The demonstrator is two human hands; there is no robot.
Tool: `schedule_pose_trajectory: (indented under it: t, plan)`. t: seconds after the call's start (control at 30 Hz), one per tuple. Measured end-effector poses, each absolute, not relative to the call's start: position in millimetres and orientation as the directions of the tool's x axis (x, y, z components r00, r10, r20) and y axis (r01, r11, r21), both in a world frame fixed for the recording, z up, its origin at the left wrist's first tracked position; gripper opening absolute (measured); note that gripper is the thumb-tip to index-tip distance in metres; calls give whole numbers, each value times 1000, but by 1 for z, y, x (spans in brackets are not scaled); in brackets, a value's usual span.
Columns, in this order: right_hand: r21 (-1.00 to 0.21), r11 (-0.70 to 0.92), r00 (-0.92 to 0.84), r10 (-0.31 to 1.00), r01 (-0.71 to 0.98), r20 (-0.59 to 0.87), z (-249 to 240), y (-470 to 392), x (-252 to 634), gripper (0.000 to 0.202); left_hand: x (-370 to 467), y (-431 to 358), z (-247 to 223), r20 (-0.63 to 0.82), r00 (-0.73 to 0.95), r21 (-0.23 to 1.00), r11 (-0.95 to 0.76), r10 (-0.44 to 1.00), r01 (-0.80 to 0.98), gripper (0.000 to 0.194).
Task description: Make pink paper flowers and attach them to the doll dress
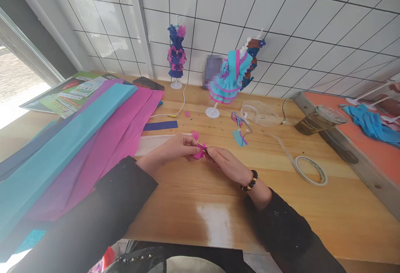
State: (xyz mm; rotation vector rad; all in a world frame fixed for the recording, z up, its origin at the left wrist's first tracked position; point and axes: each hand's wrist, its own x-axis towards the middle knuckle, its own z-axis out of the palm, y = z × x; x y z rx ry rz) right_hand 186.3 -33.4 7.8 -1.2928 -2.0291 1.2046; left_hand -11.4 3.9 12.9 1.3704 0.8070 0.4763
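Above the wooden table, my left hand (183, 145) and my right hand (225, 163) meet with their fingers pinched closed. Small ruffled pieces of pink crepe paper (199, 154) show between and below the fingertips, most held by the left hand. A thin dark piece (201, 145) runs from the left fingertips to the right thumb; its kind is too small to make out. Right by my left wrist lies a pale strip (151, 144), and behind it a dark blue paper strip (161, 125).
Stacked crepe paper sheets (103, 140) cover the left side. Small dress stands (212, 112) line the tiled wall. Paper scraps (239, 137), a roll of tape (311, 171), a cup of dark liquid (320, 120) and an orange tray (362, 131) sit to the right.
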Motion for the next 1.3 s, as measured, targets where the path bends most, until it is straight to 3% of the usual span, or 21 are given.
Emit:
schedule_pose_trajectory:
  t: [1.3]
  plan:
    - [-874, 166, -518, 848, 457, -110, 9, -33, 186, 42, -12, 4, 12, -229, 690, 973, 157, 686, 168, 19]
